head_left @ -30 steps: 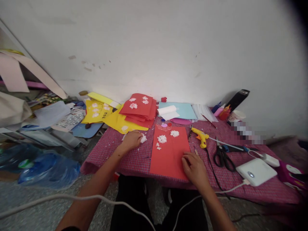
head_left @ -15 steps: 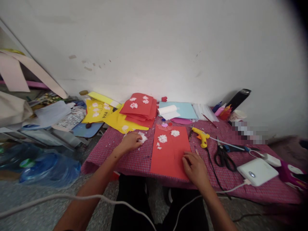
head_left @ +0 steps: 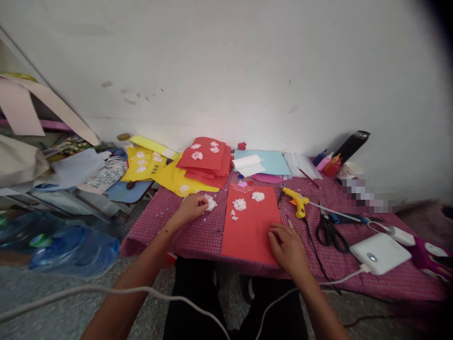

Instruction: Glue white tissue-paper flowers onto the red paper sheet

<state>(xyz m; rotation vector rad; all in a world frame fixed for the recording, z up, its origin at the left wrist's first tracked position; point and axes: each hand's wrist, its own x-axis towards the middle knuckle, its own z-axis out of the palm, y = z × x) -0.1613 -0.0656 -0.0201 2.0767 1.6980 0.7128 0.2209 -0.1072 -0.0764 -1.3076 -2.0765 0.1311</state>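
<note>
My left hand [head_left: 192, 209] is over the checked cloth, its fingers pinched together at the edge of a small heap of white paper pieces [head_left: 211, 203]. They seem to be on a bit of this paper, though the fingertips are partly hidden. A red sheet of paper [head_left: 251, 236] lies flat in front of me. Two white paper blossoms [head_left: 239, 204] and a few loose white petals [head_left: 234, 215] are on its upper part. Across the sheet's lower right edge rests my right hand [head_left: 288, 248], fingers loosely bent and apart, holding nothing.
Right of the sheet lie a yellow glue gun [head_left: 297, 202], black scissors [head_left: 331, 231] and a white power bank [head_left: 380, 253]. A clear palette with paint [head_left: 242, 184] touches the sheet's top. Decorated red sheets [head_left: 203, 158] are stacked behind. A white cable [head_left: 148, 290] crosses low in front.
My left fingers have shifted slightly at the heap of white paper. My right hand and the red sheet have stayed in place.
</note>
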